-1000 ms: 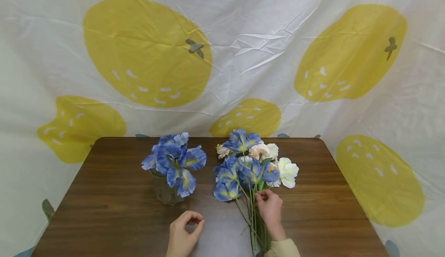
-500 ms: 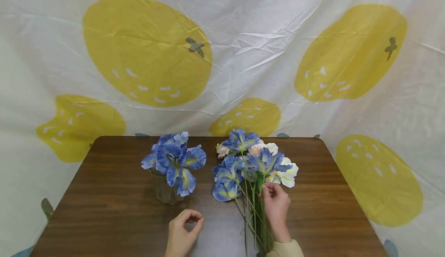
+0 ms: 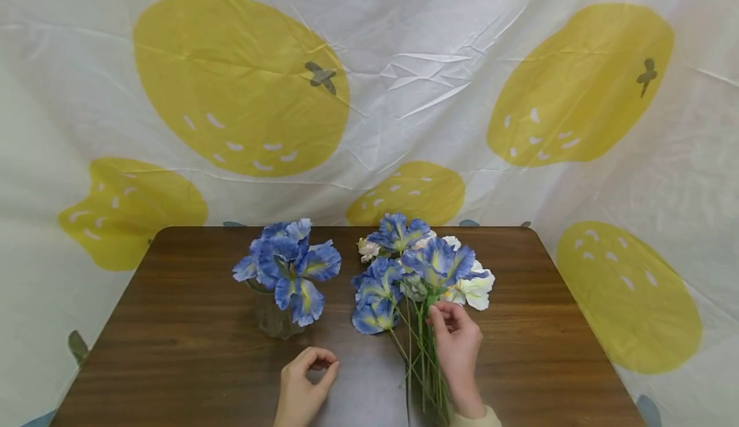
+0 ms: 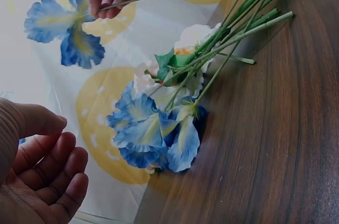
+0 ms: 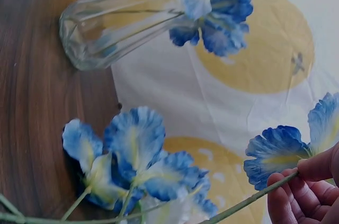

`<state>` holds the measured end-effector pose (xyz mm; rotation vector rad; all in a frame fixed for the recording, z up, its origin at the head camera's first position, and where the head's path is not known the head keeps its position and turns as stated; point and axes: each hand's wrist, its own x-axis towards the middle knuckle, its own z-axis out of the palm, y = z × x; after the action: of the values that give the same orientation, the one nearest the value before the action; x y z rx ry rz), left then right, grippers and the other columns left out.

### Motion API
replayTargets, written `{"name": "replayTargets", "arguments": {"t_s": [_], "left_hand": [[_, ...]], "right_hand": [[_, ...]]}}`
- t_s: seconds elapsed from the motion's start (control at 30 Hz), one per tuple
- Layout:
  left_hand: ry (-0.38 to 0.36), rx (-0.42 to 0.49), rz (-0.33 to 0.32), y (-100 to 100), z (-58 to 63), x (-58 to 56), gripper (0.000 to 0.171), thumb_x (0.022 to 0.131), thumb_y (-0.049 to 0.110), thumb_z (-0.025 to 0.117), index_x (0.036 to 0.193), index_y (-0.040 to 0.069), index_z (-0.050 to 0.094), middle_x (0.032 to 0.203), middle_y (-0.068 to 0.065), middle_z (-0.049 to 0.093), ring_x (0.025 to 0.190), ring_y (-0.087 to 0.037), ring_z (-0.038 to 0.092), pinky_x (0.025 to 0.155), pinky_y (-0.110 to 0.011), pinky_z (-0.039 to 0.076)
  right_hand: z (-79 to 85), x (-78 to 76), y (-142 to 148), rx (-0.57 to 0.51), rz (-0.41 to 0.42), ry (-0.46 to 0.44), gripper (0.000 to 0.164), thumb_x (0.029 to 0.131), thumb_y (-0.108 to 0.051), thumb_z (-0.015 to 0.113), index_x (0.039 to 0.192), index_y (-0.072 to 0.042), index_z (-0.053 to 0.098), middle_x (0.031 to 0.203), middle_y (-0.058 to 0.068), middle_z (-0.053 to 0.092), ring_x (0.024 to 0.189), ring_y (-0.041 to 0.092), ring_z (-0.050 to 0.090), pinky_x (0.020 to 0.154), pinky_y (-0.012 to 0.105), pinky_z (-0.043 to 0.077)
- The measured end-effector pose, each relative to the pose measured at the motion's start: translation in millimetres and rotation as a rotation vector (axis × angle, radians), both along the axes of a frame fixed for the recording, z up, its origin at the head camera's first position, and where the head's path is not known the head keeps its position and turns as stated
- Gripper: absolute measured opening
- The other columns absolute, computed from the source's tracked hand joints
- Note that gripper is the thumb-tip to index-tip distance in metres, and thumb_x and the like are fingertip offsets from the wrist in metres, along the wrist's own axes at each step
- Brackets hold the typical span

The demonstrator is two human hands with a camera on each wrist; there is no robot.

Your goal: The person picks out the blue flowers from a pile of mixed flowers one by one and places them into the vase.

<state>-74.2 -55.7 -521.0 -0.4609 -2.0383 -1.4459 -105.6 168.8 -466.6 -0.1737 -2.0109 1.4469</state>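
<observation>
Just under its bloom, my right hand (image 3: 460, 350) pinches the stem of a blue iris (image 3: 437, 261) between thumb and fingers. In the left wrist view this iris (image 4: 66, 25) is lifted off the table, its stem free of the other stems. Below it lies a bunch of cut flowers: more blue irises (image 3: 378, 292) and white blooms (image 3: 478, 286), with green stems (image 3: 424, 363) toward me. A clear glass vase (image 5: 100, 28) with blue irises (image 3: 291, 267) stands to the left. My left hand (image 3: 303, 385) hovers near the vase, fingers loosely curled, holding nothing.
The brown wooden table (image 3: 173, 350) ends at a back edge against a pale hanging cloth (image 3: 416, 81) printed with yellow lemons. A small pale pink bloom (image 3: 368, 250) lies at the bunch's far left.
My right hand has drawn one blue iris up from the bunch and slightly right and away from me, its bloom now over the white flowers. The left hand has stayed still.
</observation>
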Motion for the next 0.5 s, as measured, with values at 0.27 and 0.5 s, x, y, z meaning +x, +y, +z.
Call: {"name": "replayTargets", "arguments": {"t_s": [0.27, 0.5], "left_hand": [[-0.038, -0.002, -0.013, 5, 3.1, 1.6, 0.023, 0.087, 0.025, 0.069, 0.073, 0.007, 0.065, 0.071, 0.001, 0.063, 0.063, -0.007, 0.058, 0.058, -0.017, 0.047], [-0.034, 0.004, -0.027, 9, 4.2, 2.2, 0.024, 0.087, 0.026, 0.068, 0.074, 0.006, 0.065, 0.071, 0.002, 0.063, 0.063, -0.008, 0.059, 0.056, -0.02, 0.048]], "right_hand": [[12.5, 10.0, -12, -0.081, 0.062, 0.001, 0.004, 0.079, 0.015, 0.063, 0.082, 0.014, 0.06, 0.065, 0.023, 0.061, 0.053, 0.003, 0.056, 0.045, 0.015, 0.046], [13.8, 17.8, -24, -0.139, 0.143, 0.039, 0.004, 0.081, 0.013, 0.063, 0.084, 0.01, 0.061, 0.066, 0.021, 0.06, 0.055, 0.001, 0.057, 0.045, 0.018, 0.047]]}}
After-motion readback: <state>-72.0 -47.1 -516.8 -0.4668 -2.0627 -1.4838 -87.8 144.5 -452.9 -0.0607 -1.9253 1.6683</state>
